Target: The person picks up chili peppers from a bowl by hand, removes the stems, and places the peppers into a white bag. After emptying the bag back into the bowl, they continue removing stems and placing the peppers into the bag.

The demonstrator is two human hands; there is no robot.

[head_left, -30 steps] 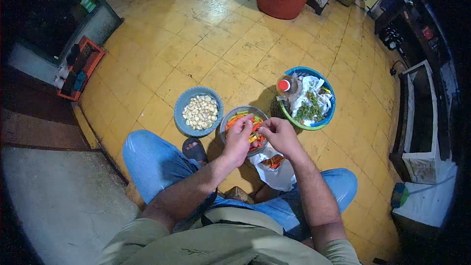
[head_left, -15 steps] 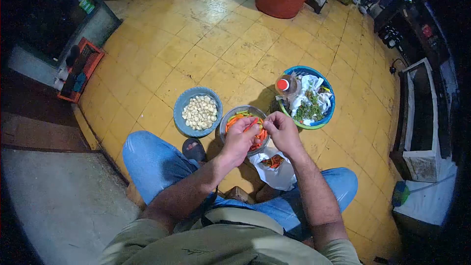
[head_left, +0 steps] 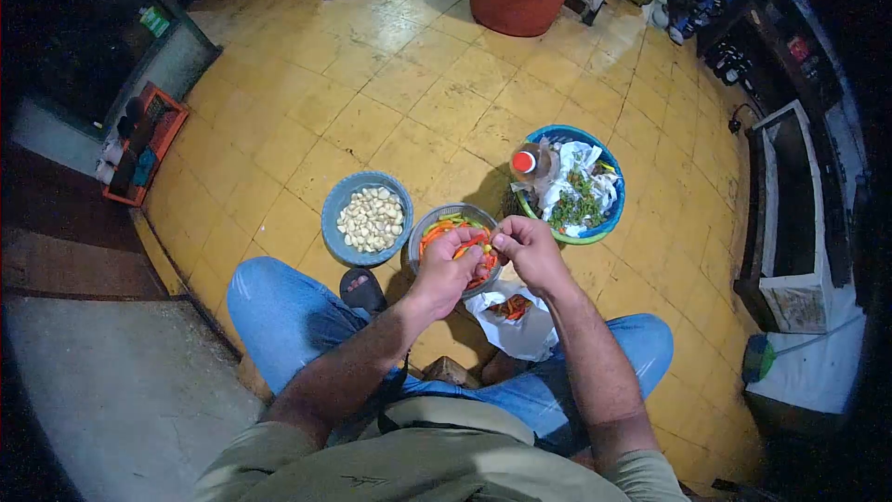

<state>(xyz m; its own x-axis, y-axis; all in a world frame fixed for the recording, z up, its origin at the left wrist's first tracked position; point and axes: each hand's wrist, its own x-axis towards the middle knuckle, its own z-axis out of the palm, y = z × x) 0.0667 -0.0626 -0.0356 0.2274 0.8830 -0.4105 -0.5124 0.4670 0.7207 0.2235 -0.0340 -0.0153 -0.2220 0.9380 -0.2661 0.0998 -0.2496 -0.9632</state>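
You are pinching a red chili with your left hand and right hand over the chili bowl; the garlic bowl is sitting at its nine o'clock.

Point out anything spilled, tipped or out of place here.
Nothing is spilled. Only the red-capped bottle looks odd: it lies tilted at the edge of the blue basin rather than standing upright. The left hand and right hand pinch a red chilli over the metal bowl.
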